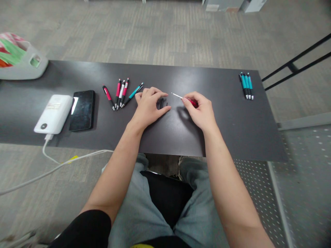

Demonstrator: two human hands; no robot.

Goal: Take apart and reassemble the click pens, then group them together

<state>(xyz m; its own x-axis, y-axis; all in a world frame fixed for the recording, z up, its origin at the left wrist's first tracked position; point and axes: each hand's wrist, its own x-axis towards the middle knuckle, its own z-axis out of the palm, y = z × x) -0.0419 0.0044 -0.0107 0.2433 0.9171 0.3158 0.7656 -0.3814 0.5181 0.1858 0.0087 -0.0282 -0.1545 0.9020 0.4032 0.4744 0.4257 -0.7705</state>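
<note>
Right hand (201, 107) pinches slim red plastic-looking barrel (193, 103), thin pale rod (177, 95) ahead of grip; probably light, stiff; hold mid-barrel. Left hand (148, 106) spread.

Held barrel (193, 103) red; small parts (161, 103) probably black; pens (247, 82) turquoise-black; table (224, 117) dark grey.

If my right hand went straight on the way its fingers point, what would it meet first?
Probably your left hand, with the held thin rod leading, though their relative heights are unclear.
</note>
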